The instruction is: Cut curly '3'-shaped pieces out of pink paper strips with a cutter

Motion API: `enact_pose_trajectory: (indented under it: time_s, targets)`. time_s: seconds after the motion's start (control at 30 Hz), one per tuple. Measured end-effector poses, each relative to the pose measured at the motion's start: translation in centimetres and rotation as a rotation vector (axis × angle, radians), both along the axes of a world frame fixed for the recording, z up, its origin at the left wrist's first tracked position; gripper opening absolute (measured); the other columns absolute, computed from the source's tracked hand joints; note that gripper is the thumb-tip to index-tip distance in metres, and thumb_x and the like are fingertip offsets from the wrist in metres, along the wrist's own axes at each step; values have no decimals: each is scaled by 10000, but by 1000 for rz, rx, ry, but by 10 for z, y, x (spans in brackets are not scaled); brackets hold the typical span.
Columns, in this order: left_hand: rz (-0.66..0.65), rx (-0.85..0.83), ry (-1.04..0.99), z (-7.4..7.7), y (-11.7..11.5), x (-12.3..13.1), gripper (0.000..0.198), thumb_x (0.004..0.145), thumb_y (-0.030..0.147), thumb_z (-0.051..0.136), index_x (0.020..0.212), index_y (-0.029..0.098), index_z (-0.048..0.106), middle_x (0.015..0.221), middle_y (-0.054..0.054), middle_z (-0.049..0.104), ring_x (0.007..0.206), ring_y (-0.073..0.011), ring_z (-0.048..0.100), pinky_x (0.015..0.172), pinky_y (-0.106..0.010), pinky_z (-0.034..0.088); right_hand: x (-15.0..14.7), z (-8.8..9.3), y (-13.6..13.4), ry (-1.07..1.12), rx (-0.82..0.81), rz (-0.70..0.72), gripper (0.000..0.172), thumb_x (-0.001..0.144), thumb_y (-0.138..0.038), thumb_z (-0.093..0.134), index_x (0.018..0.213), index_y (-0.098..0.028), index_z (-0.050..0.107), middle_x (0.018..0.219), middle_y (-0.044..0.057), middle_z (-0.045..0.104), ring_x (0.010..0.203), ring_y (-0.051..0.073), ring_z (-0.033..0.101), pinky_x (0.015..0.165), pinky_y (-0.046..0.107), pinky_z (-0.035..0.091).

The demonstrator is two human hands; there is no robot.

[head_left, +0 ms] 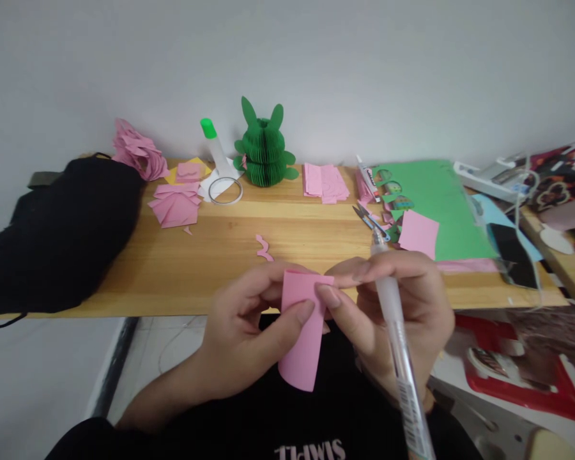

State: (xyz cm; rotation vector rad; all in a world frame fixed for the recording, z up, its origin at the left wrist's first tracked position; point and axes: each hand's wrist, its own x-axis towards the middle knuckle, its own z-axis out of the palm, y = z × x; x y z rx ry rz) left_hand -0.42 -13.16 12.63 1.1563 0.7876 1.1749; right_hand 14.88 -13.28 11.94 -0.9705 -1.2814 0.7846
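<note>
A folded piece of pink paper [303, 348] is held upright in front of my chest, its lower end curving apart. My left hand [249, 338] pinches it from the left, thumb on its front face. At its upper right edge, my right hand [393, 306] grips the same paper between thumb and fingertips. A clear pen [397, 338] also rests in my right hand, tip pointing up and away, lying across the fingers. Beyond the hands, a small wavy pink paper scrap [263, 247] lies on the wooden table [220, 255].
At the back stand a green honeycomb paper figure [264, 150] and a glue bottle [214, 147]. Pink paper stacks [324, 183], small scissors [370, 222], green sheets [450, 211] and a phone [512, 255] lie rightward. A black bag [71, 236] covers the left end.
</note>
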Motion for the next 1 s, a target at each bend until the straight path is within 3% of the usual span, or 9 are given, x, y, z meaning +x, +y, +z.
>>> enact_pose_trajectory:
  time_s: [0.23,0.33,0.43,0.53,0.73,1.0]
  targets:
    - [-6,4,15,0,1,0,187,880,140,690,1022,260,707,821,37,766,681,-127,725,658,-218,594,1,0,2,9,8,-3,284,806,-126,777,952,-305,612,827,-13,640,689,157,660,622,307,587]
    - [48,3,82,-1,4,-1,96,870,213,721,959,243,705,815,13,757,707,-151,720,630,-230,576,1,-1,3,-8,16,0,306,791,-115,790,955,-305,614,832,-8,642,714,166,659,666,326,594]
    - [156,51,145,-2,7,-3,23,881,262,722,871,244,714,789,14,730,688,-127,682,630,-217,555,2,-2,4,2,20,35,312,800,-108,774,973,-306,606,828,-17,637,655,152,640,580,308,575]
    - [233,61,171,-2,10,-3,79,858,261,747,790,239,712,723,24,683,610,-107,629,587,-218,538,3,-3,4,6,24,48,317,807,-86,754,978,-304,601,823,-23,638,626,143,626,542,304,561]
    - [261,-22,119,-2,12,-3,120,795,249,786,717,222,700,689,16,690,626,-124,633,592,-231,540,6,-4,5,-31,54,56,360,780,-55,768,992,-288,595,824,-28,652,731,164,670,669,351,588]
    - [273,-79,114,-1,13,-1,127,768,237,795,692,224,695,689,6,703,645,-136,644,629,-243,550,5,-2,7,3,3,85,335,797,-62,751,943,-289,552,779,-48,632,708,154,660,679,355,572]
